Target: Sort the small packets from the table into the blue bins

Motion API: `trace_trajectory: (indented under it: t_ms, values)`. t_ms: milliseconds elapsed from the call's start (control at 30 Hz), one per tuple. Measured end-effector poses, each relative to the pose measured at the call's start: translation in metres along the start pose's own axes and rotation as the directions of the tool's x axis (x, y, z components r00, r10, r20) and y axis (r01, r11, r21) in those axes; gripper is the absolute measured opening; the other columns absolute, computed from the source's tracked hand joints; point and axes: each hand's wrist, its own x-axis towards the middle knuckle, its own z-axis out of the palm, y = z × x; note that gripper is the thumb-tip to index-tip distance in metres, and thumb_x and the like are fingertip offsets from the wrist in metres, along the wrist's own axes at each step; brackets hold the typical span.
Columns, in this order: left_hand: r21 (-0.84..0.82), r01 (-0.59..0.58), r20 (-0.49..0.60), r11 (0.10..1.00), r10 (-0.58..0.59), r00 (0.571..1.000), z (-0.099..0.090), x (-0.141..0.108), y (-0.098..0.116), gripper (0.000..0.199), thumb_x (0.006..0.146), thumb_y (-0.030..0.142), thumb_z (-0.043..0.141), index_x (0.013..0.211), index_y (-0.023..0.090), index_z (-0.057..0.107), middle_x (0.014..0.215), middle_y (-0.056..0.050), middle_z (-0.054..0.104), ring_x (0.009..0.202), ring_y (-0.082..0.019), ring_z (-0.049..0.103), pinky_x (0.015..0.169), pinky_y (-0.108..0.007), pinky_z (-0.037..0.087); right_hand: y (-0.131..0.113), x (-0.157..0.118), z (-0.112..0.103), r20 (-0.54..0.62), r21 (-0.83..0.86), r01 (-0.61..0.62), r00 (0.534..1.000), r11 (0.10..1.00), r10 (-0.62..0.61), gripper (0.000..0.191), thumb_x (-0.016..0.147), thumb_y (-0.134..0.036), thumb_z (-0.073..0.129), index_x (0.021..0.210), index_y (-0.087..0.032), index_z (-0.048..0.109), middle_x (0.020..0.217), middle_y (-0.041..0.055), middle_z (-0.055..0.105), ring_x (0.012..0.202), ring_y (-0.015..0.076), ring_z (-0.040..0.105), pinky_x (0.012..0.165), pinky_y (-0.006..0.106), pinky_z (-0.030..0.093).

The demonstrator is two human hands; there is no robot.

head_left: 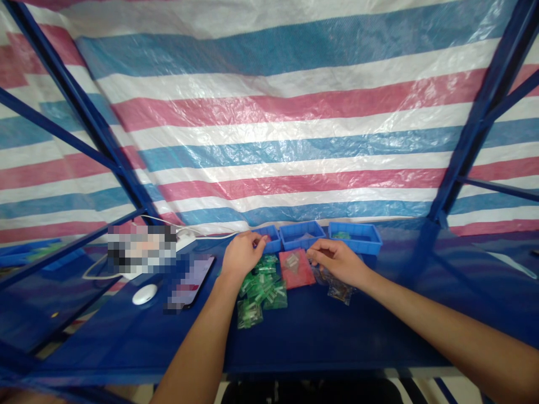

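My left hand [243,253] is at the front of the left blue bin [274,240], above a heap of green plastic packets [261,289]. Its thumb and fingers are curled together, and whatever they hold is hidden. My right hand [339,261] is closed in a pinch just beside a red square packet [301,276]; anything between its fingertips is too small to name. On the red packet lies a small clear bag [292,261] with pale pieces inside. Partly under my right hand are clear bags [340,292] with dark contents.
A middle blue bin [290,242] and a right blue bin [365,246] stand along the back. Left of my arm lie a phone [197,280], a round white case [144,294] and a white power strip [185,240] with cables. Blue posts [458,157] flank a striped sheet [286,112].
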Motion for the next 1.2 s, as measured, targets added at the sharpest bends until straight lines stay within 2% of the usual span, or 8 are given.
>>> trace_trajectory:
  t_ms: [433, 567, 667, 733, 833, 933, 1033, 1200]
  values:
    - [0.053, 0.033, 0.106, 0.998, -0.039, 0.994, 0.008, -0.002, -0.006, 0.041, 0.097, 0.055, 0.048, 0.106, 0.029, 0.078, 0.108, -0.008, 0.077, 0.098, -0.027, 0.071, 0.084, -0.034, 0.052, 0.005, 0.001, 0.000, 0.004, -0.034, 0.042, 0.999, 0.999, -0.042, 0.032, 0.096, -0.049, 0.061, 0.088, -0.020, 0.071, 0.080, 0.0021, 0.070, 0.068, 0.0163, 0.062, 0.064, 0.028, 0.050]
    - [-0.005, 0.000, 0.037, 1.000, 0.000, 0.999, 0.001, -0.002, 0.001, 0.035, 0.098, 0.046, 0.051, 0.102, 0.024, 0.078, 0.105, -0.008, 0.076, 0.096, -0.025, 0.070, 0.087, -0.033, 0.051, 0.003, 0.000, 0.000, -0.008, -0.105, 0.098, 0.995, 0.990, -0.100, 0.029, 0.098, -0.045, 0.059, 0.086, -0.021, 0.070, 0.080, 0.0016, 0.069, 0.071, 0.0170, 0.062, 0.065, 0.028, 0.049]
    - [-0.089, -0.093, -0.038, 0.992, 0.090, 0.995, -0.008, -0.002, 0.011, 0.033, 0.099, 0.042, 0.049, 0.105, 0.022, 0.076, 0.103, -0.008, 0.075, 0.095, -0.024, 0.068, 0.089, -0.033, 0.051, -0.003, -0.001, -0.002, 0.016, -0.204, 0.187, 0.982, 0.961, -0.188, 0.025, 0.099, -0.038, 0.057, 0.085, -0.021, 0.070, 0.082, 0.0023, 0.068, 0.074, 0.0177, 0.063, 0.066, 0.029, 0.048]
    - [-0.158, -0.152, -0.040, 0.976, 0.148, 0.988, -0.012, -0.003, 0.019, 0.033, 0.101, 0.040, 0.048, 0.105, 0.021, 0.075, 0.103, -0.007, 0.075, 0.095, -0.023, 0.068, 0.090, -0.033, 0.050, -0.007, -0.003, -0.002, 0.063, -0.276, 0.263, 0.965, 0.924, -0.255, 0.022, 0.099, -0.033, 0.057, 0.085, -0.022, 0.069, 0.084, 0.0029, 0.068, 0.075, 0.0179, 0.063, 0.069, 0.030, 0.047]
    - [-0.254, -0.219, 0.092, 0.942, 0.249, 0.964, -0.013, -0.009, 0.028, 0.030, 0.101, 0.035, 0.048, 0.108, 0.022, 0.074, 0.106, -0.006, 0.075, 0.096, -0.022, 0.068, 0.090, -0.033, 0.051, -0.012, -0.007, -0.002, 0.147, -0.341, 0.362, 0.932, 0.867, -0.331, 0.018, 0.099, -0.029, 0.057, 0.087, -0.022, 0.068, 0.085, 0.0037, 0.068, 0.075, 0.0184, 0.062, 0.072, 0.031, 0.048]
    - [-0.265, -0.247, 0.260, 0.932, 0.316, 0.912, -0.010, -0.024, 0.032, 0.029, 0.096, 0.031, 0.056, 0.119, 0.024, 0.071, 0.112, -0.007, 0.075, 0.103, -0.025, 0.068, 0.095, -0.036, 0.051, -0.014, -0.009, -0.002, 0.189, -0.370, 0.407, 0.913, 0.835, -0.361, 0.015, 0.100, -0.028, 0.057, 0.090, -0.022, 0.068, 0.087, 0.0048, 0.067, 0.078, 0.0192, 0.063, 0.074, 0.032, 0.049]
    - [-0.207, -0.261, 0.257, 0.943, 0.310, 0.915, -0.009, -0.040, 0.034, 0.039, 0.094, 0.026, 0.056, 0.132, 0.026, 0.065, 0.123, -0.009, 0.070, 0.117, -0.028, 0.063, 0.106, -0.040, 0.046, -0.016, -0.010, -0.002, 0.196, -0.382, 0.417, 0.909, 0.825, -0.369, 0.014, 0.100, -0.027, 0.057, 0.092, -0.022, 0.067, 0.089, 0.0051, 0.067, 0.080, 0.0195, 0.063, 0.076, 0.032, 0.050]
    - [-0.129, -0.216, 0.236, 0.968, 0.242, 0.941, -0.007, -0.053, 0.032, 0.045, 0.091, 0.024, 0.058, 0.136, 0.025, 0.062, 0.130, -0.010, 0.066, 0.124, -0.029, 0.059, 0.111, -0.043, 0.044, -0.018, -0.009, -0.003, 0.208, -0.381, 0.425, 0.905, 0.821, -0.371, 0.014, 0.100, -0.026, 0.056, 0.092, -0.021, 0.067, 0.089, 0.0054, 0.067, 0.079, 0.0191, 0.063, 0.076, 0.032, 0.051]
